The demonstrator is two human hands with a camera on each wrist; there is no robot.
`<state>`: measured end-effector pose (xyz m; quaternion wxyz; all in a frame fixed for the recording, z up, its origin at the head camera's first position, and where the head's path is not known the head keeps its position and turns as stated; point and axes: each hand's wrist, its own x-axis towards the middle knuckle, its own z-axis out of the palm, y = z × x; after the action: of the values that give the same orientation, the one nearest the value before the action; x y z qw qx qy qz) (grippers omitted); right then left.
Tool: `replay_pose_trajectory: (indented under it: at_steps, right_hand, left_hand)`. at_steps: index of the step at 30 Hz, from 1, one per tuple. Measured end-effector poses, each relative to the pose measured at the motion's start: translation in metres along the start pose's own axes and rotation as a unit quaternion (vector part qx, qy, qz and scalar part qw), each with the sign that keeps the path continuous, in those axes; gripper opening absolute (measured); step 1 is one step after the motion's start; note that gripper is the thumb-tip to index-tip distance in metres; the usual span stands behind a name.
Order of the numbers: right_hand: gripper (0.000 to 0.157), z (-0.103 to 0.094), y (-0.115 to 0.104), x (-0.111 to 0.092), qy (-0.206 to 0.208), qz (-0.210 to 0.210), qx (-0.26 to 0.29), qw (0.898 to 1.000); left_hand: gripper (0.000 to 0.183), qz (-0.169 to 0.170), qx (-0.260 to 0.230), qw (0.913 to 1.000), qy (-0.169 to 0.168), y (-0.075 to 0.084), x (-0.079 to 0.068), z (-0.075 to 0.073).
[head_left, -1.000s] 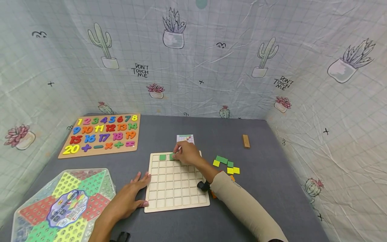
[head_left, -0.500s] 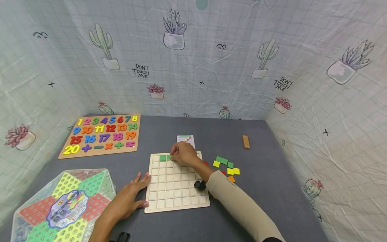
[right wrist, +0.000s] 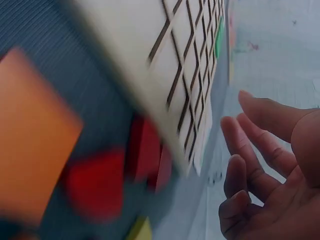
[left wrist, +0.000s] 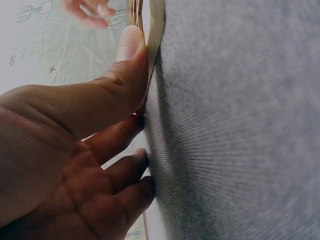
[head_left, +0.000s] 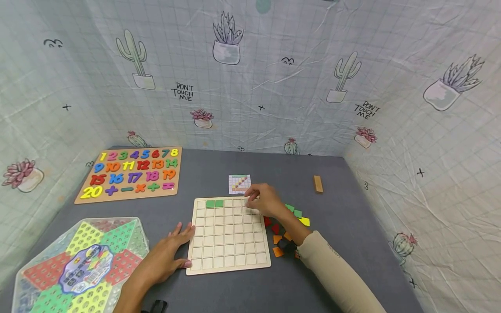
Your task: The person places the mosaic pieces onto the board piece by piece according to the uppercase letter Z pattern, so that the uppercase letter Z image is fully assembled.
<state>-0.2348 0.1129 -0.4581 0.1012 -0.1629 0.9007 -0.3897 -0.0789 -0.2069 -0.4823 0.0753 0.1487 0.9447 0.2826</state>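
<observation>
Currently the left hand point(head_left: 166, 256) rests with fingers spread at the board's left edge, its thumb touching the rim near the front corner. The board point(head_left: 228, 240) lies flat on the grey table point(head_left: 235, 293). Over its far right corner hangs the right hand point(head_left: 268, 201), loose, thumb and bent fingers apart. Two green tiles point(head_left: 215, 203) sit side by side in the far row. Right of the board lie red tiles point(head_left: 275, 229), orange tiles point(head_left: 278, 251) and a yellow tile point(head_left: 305, 221); just beyond its far edge lies a patterned card point(head_left: 239, 184).
</observation>
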Motion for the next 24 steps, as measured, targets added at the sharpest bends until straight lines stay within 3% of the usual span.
replay_pose_trajectory:
  at_steps: [5, 13, 20, 24]
  right_hand:
    - [0.025, -0.025, 0.018, -0.016, 0.019, 0.034, -0.029, 0.999]
    - [0.025, -0.055, 0.051, -0.035, 0.032, 0.045, -0.097, 0.994]
    - [0.020, -0.059, 0.063, -0.035, 0.029, 0.091, -0.156, 0.983]
    - [0.016, -0.057, 0.066, -0.034, 0.028, 0.097, -0.156, 0.983]
  left_hand:
    - [0.092, 0.000, -0.001, 1.0000, -0.002, 0.000, 0.000, -0.001]
    - [0.093, -0.002, 0.000, 1.0000, -0.001, 0.000, 0.001, -0.002]
    - [0.093, -0.001, 0.000, 1.0000, -0.001, -0.001, 0.001, -0.001]
    - [0.093, -0.003, 0.000, 1.0000, -0.002, -0.001, 0.001, 0.001]
